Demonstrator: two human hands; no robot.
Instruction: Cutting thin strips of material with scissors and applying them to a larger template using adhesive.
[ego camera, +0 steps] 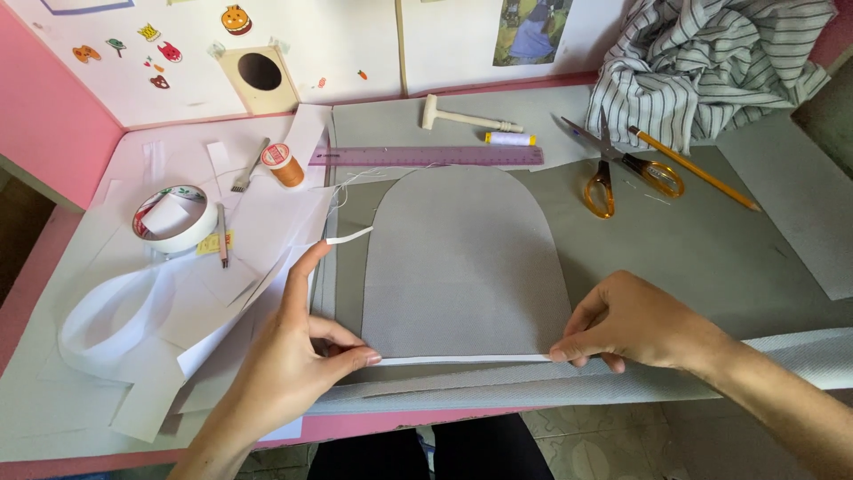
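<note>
An arch-shaped grey fabric piece (462, 258) lies flat on a grey mat (693, 249). A thin white strip (462, 359) runs along its straight near edge. My left hand (293, 356) pinches the strip's left end at the fabric's near-left corner, index finger raised. At the strip's right end, my right hand (635, 322) pinches it at the near-right corner. The strip is stretched straight between both hands. A short loose white strip end (349, 236) sticks out by my left index fingertip.
Orange-handled scissors (613, 173), a pencil (693, 167), a purple ruler (426, 156), a small mallet (466, 116), thread spools (284, 164) and a tape roll (173, 218) lie behind. Striped cloth (711, 62) is heaped far right. White paper pieces (178, 302) and a white strip coil lie left.
</note>
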